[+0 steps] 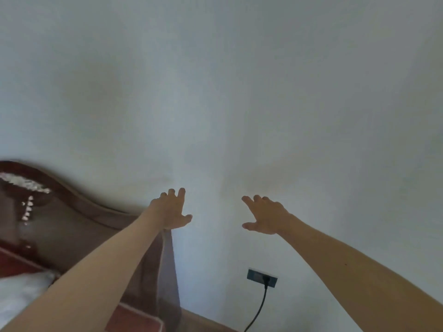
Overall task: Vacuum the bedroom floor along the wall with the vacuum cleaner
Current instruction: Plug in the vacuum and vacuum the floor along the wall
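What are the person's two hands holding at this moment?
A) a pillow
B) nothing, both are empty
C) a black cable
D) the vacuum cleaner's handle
B: the left hand and the right hand both reach toward the wall with fingers spread and nothing in them. The black cable hangs from the socket below them, clear of both hands.

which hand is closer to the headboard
Left. The left hand is at the right end of the headboard; the right hand is farther right, over bare wall above the wall socket.
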`<state>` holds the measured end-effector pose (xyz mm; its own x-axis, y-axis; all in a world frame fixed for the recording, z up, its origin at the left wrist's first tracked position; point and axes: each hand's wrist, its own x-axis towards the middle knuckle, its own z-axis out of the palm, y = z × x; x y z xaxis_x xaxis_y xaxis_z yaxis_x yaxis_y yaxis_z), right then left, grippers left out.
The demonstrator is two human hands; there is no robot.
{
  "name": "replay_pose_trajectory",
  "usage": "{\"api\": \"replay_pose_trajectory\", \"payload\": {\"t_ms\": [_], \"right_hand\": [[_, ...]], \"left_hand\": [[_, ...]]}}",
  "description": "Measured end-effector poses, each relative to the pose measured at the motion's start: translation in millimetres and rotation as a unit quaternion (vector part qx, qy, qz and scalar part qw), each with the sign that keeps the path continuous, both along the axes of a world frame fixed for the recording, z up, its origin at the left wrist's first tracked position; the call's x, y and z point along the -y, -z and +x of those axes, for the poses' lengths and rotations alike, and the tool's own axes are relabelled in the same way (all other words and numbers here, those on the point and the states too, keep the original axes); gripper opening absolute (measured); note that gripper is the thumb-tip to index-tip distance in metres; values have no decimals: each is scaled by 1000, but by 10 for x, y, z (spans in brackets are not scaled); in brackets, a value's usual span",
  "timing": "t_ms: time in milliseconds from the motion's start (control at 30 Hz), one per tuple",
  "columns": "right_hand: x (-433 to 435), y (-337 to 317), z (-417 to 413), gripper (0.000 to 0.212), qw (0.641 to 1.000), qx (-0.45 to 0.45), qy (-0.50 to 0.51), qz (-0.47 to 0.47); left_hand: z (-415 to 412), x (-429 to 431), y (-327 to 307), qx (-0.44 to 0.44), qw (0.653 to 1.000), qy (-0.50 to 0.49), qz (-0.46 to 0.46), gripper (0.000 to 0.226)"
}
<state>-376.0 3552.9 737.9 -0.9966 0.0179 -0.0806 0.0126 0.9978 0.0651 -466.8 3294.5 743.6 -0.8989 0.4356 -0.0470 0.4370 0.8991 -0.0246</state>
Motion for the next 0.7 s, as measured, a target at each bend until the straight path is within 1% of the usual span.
{"api": "replay_pose_trajectory", "payload": {"t_ms": [167,300,500,700], "right_hand": [[281,-376,-85,80,998,-29,-45,-18],[711,-530,-136,81,994,-37,-102,-27],[1604,-644,-130,79,979,-44,-195,-44],[2688,-744,-32,79,956,-44,-287,-50]], "left_hand": [[290,562,-269,-16,997,-69,10,84],[620,1096,-400,-28,991,-127,9,85],[1143,1998,-529,-28,973,-229,-5,89],[1802,2947,-536,-34,949,-313,19,80]]}}
